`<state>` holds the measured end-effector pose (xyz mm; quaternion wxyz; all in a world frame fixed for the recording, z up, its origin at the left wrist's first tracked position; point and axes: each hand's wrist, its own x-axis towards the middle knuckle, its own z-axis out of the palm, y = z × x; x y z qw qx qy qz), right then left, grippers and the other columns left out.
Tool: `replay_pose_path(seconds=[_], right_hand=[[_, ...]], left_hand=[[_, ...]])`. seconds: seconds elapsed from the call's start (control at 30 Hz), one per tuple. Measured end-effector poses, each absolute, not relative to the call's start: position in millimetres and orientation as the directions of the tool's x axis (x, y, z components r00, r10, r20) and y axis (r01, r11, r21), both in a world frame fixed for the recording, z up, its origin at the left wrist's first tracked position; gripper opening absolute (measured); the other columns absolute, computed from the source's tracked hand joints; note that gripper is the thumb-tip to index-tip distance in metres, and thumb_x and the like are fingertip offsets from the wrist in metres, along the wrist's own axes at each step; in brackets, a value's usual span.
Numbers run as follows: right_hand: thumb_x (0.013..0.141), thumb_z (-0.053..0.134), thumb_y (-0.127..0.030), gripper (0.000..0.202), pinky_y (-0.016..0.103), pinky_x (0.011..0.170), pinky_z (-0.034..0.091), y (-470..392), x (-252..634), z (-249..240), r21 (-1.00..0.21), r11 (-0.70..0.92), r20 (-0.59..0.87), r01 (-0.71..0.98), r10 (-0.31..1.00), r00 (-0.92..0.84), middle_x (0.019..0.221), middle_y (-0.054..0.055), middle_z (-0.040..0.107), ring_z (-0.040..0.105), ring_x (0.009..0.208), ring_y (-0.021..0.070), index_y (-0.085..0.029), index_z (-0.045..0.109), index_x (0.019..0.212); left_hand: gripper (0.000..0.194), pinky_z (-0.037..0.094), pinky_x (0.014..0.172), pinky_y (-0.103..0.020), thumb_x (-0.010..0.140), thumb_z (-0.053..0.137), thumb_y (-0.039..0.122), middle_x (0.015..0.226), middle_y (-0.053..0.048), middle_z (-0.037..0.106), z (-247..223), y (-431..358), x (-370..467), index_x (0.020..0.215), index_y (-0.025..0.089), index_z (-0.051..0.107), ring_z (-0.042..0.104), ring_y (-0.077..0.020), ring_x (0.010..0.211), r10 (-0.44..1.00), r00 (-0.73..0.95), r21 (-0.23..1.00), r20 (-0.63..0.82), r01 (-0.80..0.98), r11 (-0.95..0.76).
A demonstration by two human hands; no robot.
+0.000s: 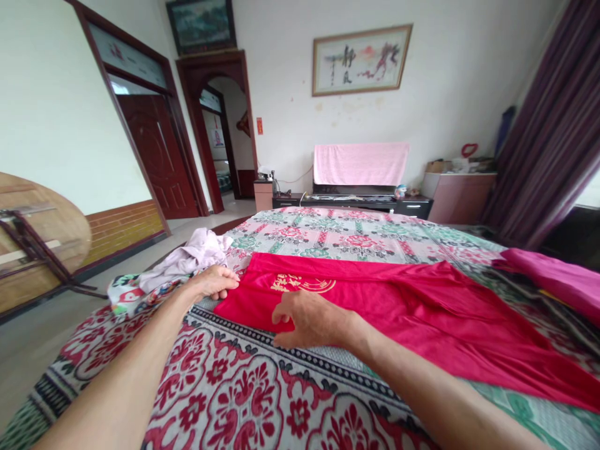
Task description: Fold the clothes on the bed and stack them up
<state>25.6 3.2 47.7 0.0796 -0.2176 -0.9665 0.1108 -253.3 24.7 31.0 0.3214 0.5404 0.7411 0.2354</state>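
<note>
A shiny red cloth with gold printed characters and a curved line near its left end lies stretched across the patterned bed cover. At the cloth's left edge, my left hand has thumb and fingers pinched together on the fabric. My right hand is over the near edge of the cloth, just below the gold print. Its fingers are bent and apart from the thumb, with no fabric visibly gripped between them. Folds and wrinkles run through the right half of the cloth.
Crumpled pale lilac clothing and a floral cloth lie left of my left hand. A bright pink garment is at the right. Beyond the bed stands a low black cabinet; a folded round table leans at the left wall.
</note>
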Motion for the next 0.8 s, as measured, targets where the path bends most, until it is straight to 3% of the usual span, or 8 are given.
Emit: replay_pose_path(seconds=[0.13, 0.2, 0.37, 0.5, 0.63, 0.8], right_hand=[[0.087, 0.053, -0.028, 0.021, 0.024, 0.067, 0.044, -0.9, 14.1, 27.8, -0.092, 0.895, 0.139, 0.437, 0.446, -0.884, 0.090, 0.007, 0.067, 0.059, 0.078, 0.0157, -0.017, 0.070, 0.093], [0.089, 0.047, -0.020, 0.022, 0.024, 0.067, 0.044, -1.1, 11.5, 25.2, -0.071, 0.893, 0.145, 0.444, 0.449, -0.881, 0.088, 0.007, 0.067, 0.058, 0.075, 0.0147, -0.016, 0.068, 0.088], [0.083, 0.050, -0.012, 0.019, 0.021, 0.063, 0.041, -0.6, 12.2, 30.5, -0.207, 0.927, 0.182, 0.314, 0.352, -0.918, 0.078, 0.001, 0.067, 0.055, 0.069, 0.0109, -0.018, 0.068, 0.079], [0.080, 0.051, -0.012, 0.019, 0.021, 0.062, 0.041, 0.6, 14.1, 31.5, -0.254, 0.903, 0.169, 0.348, 0.395, -0.903, 0.078, 0.003, 0.069, 0.056, 0.069, 0.0113, -0.016, 0.070, 0.080], [0.081, 0.053, -0.016, 0.017, 0.020, 0.061, 0.043, 1.8, 15.4, 30.1, -0.345, 0.881, 0.158, 0.325, 0.395, -0.905, 0.079, 0.001, 0.070, 0.057, 0.067, 0.0105, -0.017, 0.070, 0.082], [0.083, 0.051, -0.014, 0.019, 0.027, 0.087, 0.047, 4.7, 11.5, 21.0, -0.322, 0.939, 0.405, 0.119, 0.250, -0.879, 0.100, 0.006, 0.069, 0.060, 0.095, 0.0155, -0.016, 0.066, 0.094]], left_hand=[[0.041, 0.029, 0.043, -0.019, 0.059, 0.061, 0.035, 0.044, 0.005, 0.054, 31.5, 23.5, -252.1, 0.092, 0.011, 0.064, 0.042, -0.0083, 0.040, 0.951, -0.228, 0.682, -0.209, 0.663, 0.309], [0.038, 0.029, 0.043, -0.019, 0.058, 0.061, 0.034, 0.043, 0.005, 0.054, 32.9, 22.4, -252.5, 0.089, 0.011, 0.063, 0.042, -0.0084, 0.041, 0.951, -0.226, 0.683, -0.210, 0.662, 0.308], [0.033, 0.028, 0.043, -0.019, 0.058, 0.062, 0.033, 0.042, 0.004, 0.052, 37.0, 19.9, -255.3, 0.084, 0.012, 0.063, 0.042, -0.0088, 0.042, 0.953, -0.161, 0.706, -0.256, 0.643, 0.298], [0.028, 0.026, 0.042, -0.019, 0.059, 0.065, 0.032, 0.041, 0.004, 0.050, 37.2, 21.1, -256.5, 0.080, 0.014, 0.063, 0.041, -0.0090, 0.041, 0.940, -0.205, 0.662, -0.273, 0.669, 0.338], [0.033, 0.025, 0.040, -0.019, 0.061, 0.068, 0.044, 0.049, 0.002, 0.053, 34.2, 24.1, -264.5, 0.072, 0.014, 0.061, 0.043, -0.0082, 0.042, 0.941, -0.197, 0.683, -0.275, 0.649, 0.336], [0.035, 0.027, 0.040, -0.018, 0.064, 0.067, 0.045, 0.060, 0.003, 0.057, 28.7, 30.3, -265.3, 0.081, 0.015, 0.064, 0.045, -0.0071, 0.045, 0.952, -0.282, 0.746, -0.117, 0.608, 0.271]])
